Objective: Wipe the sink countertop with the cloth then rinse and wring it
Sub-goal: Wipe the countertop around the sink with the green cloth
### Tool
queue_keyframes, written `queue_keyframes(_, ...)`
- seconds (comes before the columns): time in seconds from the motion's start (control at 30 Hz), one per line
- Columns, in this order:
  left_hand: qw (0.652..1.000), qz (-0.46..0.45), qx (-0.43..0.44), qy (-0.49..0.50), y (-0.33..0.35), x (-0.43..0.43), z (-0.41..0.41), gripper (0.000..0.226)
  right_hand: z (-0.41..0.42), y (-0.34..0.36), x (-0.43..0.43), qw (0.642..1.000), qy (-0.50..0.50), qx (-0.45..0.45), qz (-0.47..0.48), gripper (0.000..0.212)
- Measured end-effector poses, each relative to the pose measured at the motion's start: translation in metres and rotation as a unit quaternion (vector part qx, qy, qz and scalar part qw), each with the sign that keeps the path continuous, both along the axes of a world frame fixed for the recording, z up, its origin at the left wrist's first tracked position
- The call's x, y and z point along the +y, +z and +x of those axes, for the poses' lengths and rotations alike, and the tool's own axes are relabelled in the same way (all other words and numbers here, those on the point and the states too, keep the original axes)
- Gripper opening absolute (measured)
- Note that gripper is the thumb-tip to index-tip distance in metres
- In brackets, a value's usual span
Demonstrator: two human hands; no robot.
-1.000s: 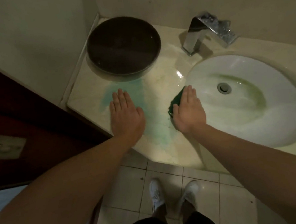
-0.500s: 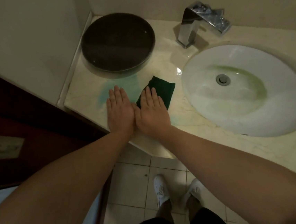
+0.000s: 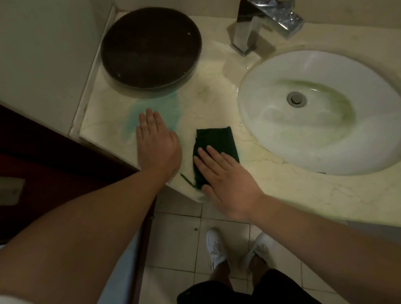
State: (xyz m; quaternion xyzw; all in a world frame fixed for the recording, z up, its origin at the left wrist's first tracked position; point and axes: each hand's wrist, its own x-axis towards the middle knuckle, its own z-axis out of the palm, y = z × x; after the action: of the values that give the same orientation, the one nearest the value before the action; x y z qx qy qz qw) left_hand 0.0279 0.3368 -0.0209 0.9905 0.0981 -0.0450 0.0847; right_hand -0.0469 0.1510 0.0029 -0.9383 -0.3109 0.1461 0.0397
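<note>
- Cloth (image 3: 214, 140), dark green and folded into a rough rectangle, lies flat on the pale marble desk (image 3: 212, 82) close to its front edge. It is at about 9 o'clock from the sink (image 3: 279, 144), just beside the basin's rim and apart from it.
- We see the right hand (image 3: 224, 181) laid palm down on the near half of the cloth, fingers straight and close together. It presses the cloth rather than gripping it, and the heel of the hand reaches the desk's front edge.
- A thin green strand trails from the cloth's near left corner towards 8 o'clock.
- The left hand (image 3: 157, 148) rests flat on the desk at 9 o'clock from the cloth, fingers straight and together, holding nothing. A bare strip of desk lies between it and the cloth.
- Its fingertips lie in a blue-green smear (image 3: 165, 106) that spreads towards 12 o'clock, up to the foot of a dark round disc (image 3: 150, 46) in the far left corner of the desk.
- The white oval sink shows a greenish streak around its drain (image 3: 296, 99).
- A chrome tap (image 3: 255, 21) stands at 11 o'clock from the sink, close to the wall.
- At 6 o'clock in our view we see two white shoes (image 3: 216, 246) on a tiled floor (image 3: 178, 239), and at 9 o'clock a dark red door (image 3: 35, 148).
</note>
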Motion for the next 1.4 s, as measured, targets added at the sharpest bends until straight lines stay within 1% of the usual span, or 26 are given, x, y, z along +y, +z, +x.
queue_keyframes(0.07, 1.0, 0.001, 0.001, 0.004, 0.0, -0.001, 0.0, 0.065, 0.005, 0.001, 0.004, 0.999, -0.047, -0.008, 0.014, 0.064)
queue_keyframes(0.13, 1.0, 0.001, -0.005, 0.004, -0.001, -0.002, 0.001, 0.065, 0.01, 0.002, 0.027, 0.989, -0.141, -0.042, 0.027, 0.066)
queue_keyframes(0.2, 1.0, 0.0, -0.003, 0.006, -0.001, -0.001, 0.002, 0.066, 0.011, -0.003, 0.049, 0.975, -0.217, -0.038, 0.038, 0.067)
queue_keyframes(0.23, 1.0, 0.001, -0.002, 0.007, -0.001, -0.001, 0.001, 0.066, 0.009, -0.007, 0.054, 0.971, -0.235, -0.037, 0.037, 0.068)
queue_keyframes(0.33, 1.0, 0.003, -0.011, 0.003, -0.002, -0.001, 0.002, 0.065, 0.006, -0.011, 0.052, 0.972, -0.228, -0.055, 0.031, 0.068)
queue_keyframes(0.57, 1.0, 0.004, -0.004, 0.0, -0.003, 0.001, 0.0, 0.065, -0.011, -0.018, 0.041, 0.986, -0.148, -0.064, 0.034, 0.065)
queue_keyframes(0.67, 1.0, 0.007, -0.006, 0.002, -0.003, 0.0, 0.001, 0.065, -0.005, -0.014, 0.011, 0.985, -0.163, -0.064, 0.004, 0.065)
queue_keyframes(0.77, 1.0, 0.005, -0.005, 0.003, -0.001, 0.0, 0.001, 0.064, -0.005, -0.01, -0.031, 0.969, -0.24, -0.051, 0.007, 0.064)
queue_keyframes(0.83, 1.0, 0.009, -0.007, -0.004, 0.0, 0.0, 0.0, 0.064, -0.011, -0.009, -0.061, 0.955, -0.289, -0.06, -0.011, 0.064)
queue_keyframes(0.93, 1.0, 0.005, -0.01, -0.003, 0.002, -0.001, 0.0, 0.064, -0.019, -0.009, -0.1, 0.922, -0.38, -0.068, -0.028, 0.065)
queue_keyframes(1.0, 1.0, 0.007, -0.009, -0.001, 0.002, -0.002, 0.0, 0.064, -0.023, -0.009, -0.11, 0.903, -0.424, -0.064, -0.024, 0.066)
queue_keyframes(1.07, 1.0, 0.011, -0.009, 0.002, 0.002, -0.002, 0.0, 0.065, -0.022, -0.009, -0.101, 0.89, -0.451, -0.061, -0.03, 0.067)
queue_keyframes(1.13, 1.0, 0.01, -0.006, 0.0, 0.001, -0.003, 0.0, 0.065, -0.017, -0.008, -0.078, 0.891, -0.448, -0.057, -0.044, 0.067)
queue_keyframes(1.2, 1.0, 0.009, -0.005, 0.002, 0.0, -0.003, 0.001, 0.065, -0.006, -0.006, -0.043, 0.904, -0.422, -0.056, -0.04, 0.067)
queue_keyframes(1.27, 1.0, 0.01, -0.006, 0.005, 0.0, -0.003, 0.002, 0.065, 0.003, -0.006, -0.005, 0.919, -0.391, -0.046, -0.008, 0.066)
queue_keyframes(1.33, 1.0, 0.009, -0.008, 0.006, 0.0, -0.003, 0.002, 0.065, 0.002, -0.01, 0.034, 0.943, -0.328, -0.046, 0.027, 0.066)
queue_keyframes(1.4, 1.0, 0.007, -0.01, 0.001, 0.0, -0.003, 0.002, 0.065, -0.006, -0.015, 0.064, 0.958, -0.273, -0.05, 0.072, 0.066)
